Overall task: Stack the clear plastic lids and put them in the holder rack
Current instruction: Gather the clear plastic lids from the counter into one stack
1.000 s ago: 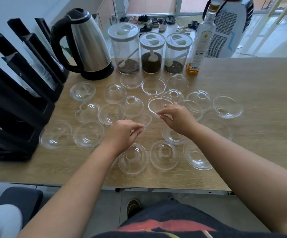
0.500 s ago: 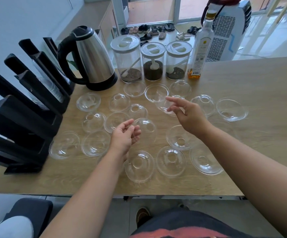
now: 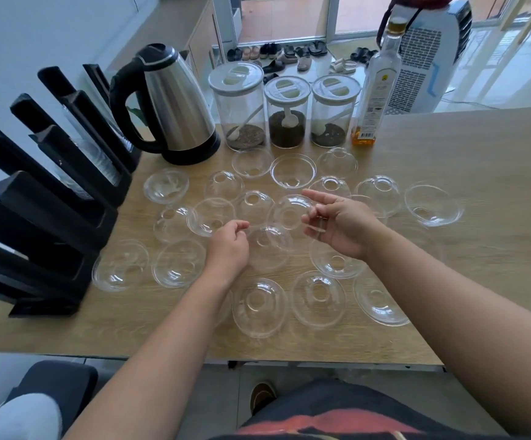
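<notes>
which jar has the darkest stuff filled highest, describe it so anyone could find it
Start at the steel kettle at the table's back edge; three clear jars stand to its right. Take the middle jar: its dark fill stands highest, with a white scoop upright inside.

We see bright daylight from the windows (image 3: 289,14) at top, glare upper right, and wide-angle bending at the edges.

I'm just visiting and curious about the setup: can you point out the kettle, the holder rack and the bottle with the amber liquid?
Electric kettle (image 3: 178,109), head view, on its steel body.
Black holder rack (image 3: 51,217), head view, on a slanted divider.
Glass bottle (image 3: 377,90), head view, on its labelled side.
</notes>
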`<state>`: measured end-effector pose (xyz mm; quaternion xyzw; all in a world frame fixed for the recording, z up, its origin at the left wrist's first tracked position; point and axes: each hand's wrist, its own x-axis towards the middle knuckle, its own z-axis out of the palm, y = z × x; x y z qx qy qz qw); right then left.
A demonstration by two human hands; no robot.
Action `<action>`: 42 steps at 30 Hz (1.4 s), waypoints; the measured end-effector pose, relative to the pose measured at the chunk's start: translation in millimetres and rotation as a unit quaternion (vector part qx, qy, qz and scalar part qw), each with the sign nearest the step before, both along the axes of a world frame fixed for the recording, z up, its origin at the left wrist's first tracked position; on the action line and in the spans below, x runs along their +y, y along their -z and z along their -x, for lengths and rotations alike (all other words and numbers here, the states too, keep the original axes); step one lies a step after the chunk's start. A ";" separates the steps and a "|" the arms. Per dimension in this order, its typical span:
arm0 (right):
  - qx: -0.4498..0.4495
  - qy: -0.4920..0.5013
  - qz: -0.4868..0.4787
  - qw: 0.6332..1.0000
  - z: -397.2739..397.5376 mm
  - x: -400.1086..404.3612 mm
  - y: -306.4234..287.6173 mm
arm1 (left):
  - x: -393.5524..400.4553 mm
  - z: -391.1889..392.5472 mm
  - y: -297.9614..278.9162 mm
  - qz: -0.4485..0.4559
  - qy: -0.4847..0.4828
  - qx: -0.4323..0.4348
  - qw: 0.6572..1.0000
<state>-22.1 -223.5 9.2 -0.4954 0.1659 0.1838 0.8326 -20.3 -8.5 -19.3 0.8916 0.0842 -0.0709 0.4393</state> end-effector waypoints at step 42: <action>-0.184 -0.353 0.673 0.624 44.8 -24.0 -2.7 | 32.2 72.1 -12.9 -0.185 0.345 -0.021 0.920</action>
